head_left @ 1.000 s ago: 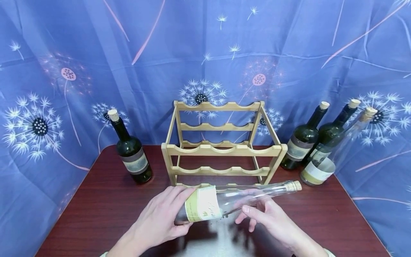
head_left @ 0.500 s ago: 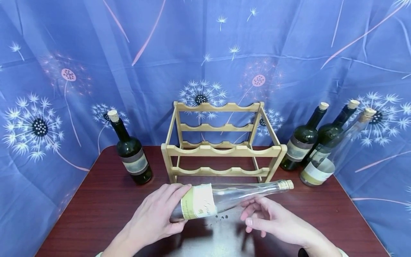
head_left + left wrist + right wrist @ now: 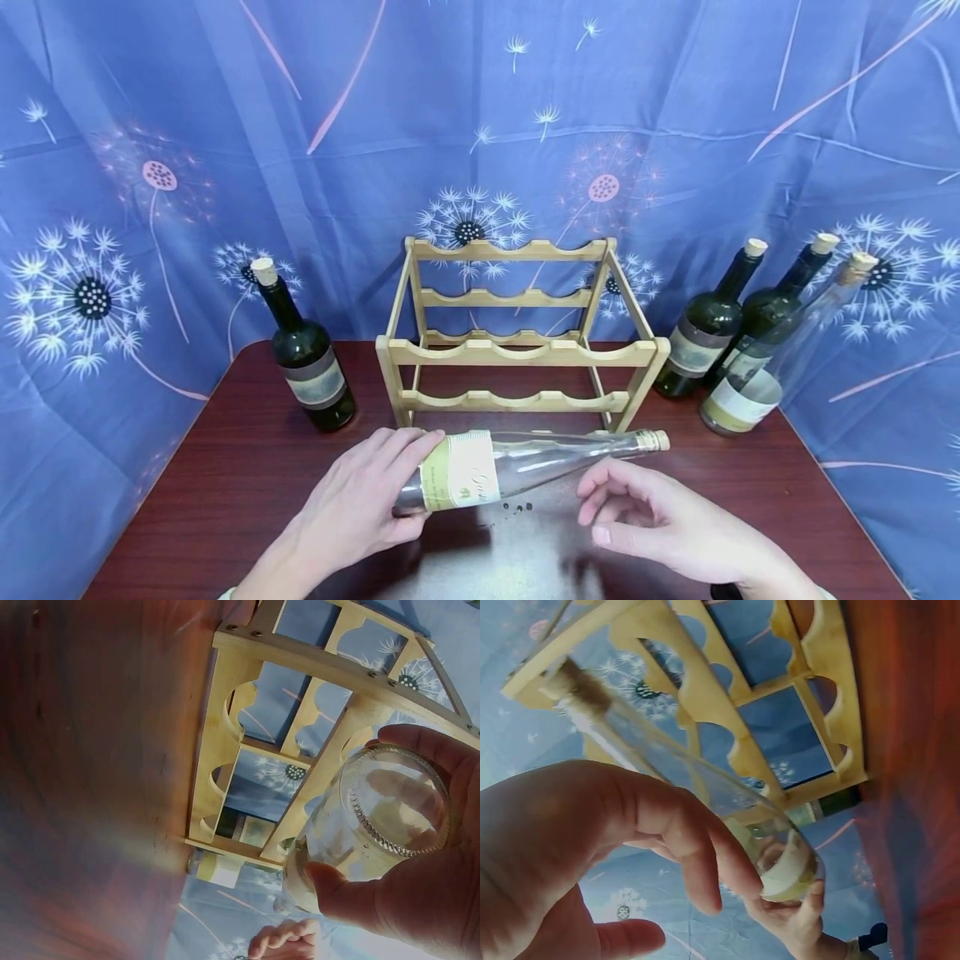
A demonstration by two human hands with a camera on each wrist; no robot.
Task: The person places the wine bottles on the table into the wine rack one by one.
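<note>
My left hand (image 3: 367, 492) grips a clear glass bottle (image 3: 528, 462) round its base end. The bottle lies sideways above the table, its cork (image 3: 652, 440) toward the right and its yellow-and-white label facing up. In the left wrist view the round ribbed bottom of the bottle (image 3: 397, 799) shows between thumb and fingers. My right hand (image 3: 660, 517) is just below the neck, apart from the glass, its fingers loosely bent with nothing between them. Behind the bottle stands a wooden wine rack (image 3: 517, 354) with scalloped rails; no bottle rests in it.
A dark green corked bottle (image 3: 311, 371) stands left of the rack. To the right stand two dark corked bottles, the nearer one (image 3: 701, 342) labelled, and a clear corked bottle (image 3: 742, 400). Small dark specks (image 3: 517, 507) lie on the red-brown table (image 3: 210, 467). A blue curtain hangs behind.
My right hand has let go of the bottle neck and moved right and a little down. The bottle, still in my left hand, has shifted slightly left, its neck dipping.
</note>
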